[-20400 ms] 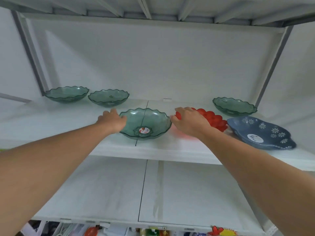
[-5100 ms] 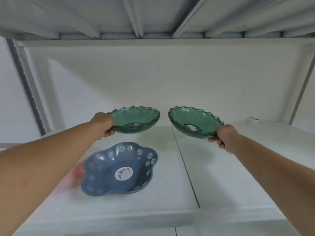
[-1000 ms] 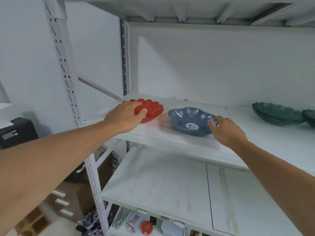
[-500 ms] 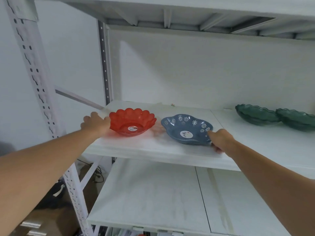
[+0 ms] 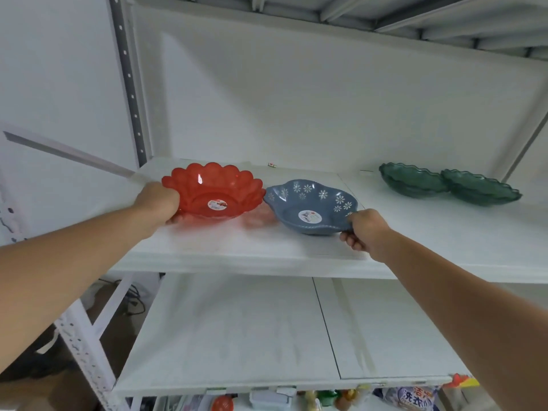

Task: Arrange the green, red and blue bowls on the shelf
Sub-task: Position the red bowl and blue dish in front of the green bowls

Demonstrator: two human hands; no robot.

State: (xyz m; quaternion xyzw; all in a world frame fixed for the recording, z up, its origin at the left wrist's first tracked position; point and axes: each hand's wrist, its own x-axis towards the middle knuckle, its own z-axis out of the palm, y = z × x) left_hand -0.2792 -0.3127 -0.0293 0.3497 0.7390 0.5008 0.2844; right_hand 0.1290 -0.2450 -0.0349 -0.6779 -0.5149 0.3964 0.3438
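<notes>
— Where were the bowls?
— Your left hand [image 5: 158,203] pinched the red bowl [image 5: 213,191] at its nine o'clock rim; your right hand [image 5: 366,231] pinched the blue bowl [image 5: 311,206] at four o'clock, on the shelf [image 5: 267,256].
— Advice?
— You needed both level and set apart, rims not knocking.

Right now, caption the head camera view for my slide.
Left hand grips red bowl, right hand grips blue bowl; two green bowls sit farther right.

I count four bowls on the shelf [image 5: 237,262]: one red bowl [image 5: 213,191], one blue bowl [image 5: 311,207] with white flowers, and two green bowls [image 5: 412,179] [image 5: 480,188] side by side. My two hands [image 5: 158,203] [image 5: 366,229] grip one bowl each
</notes>
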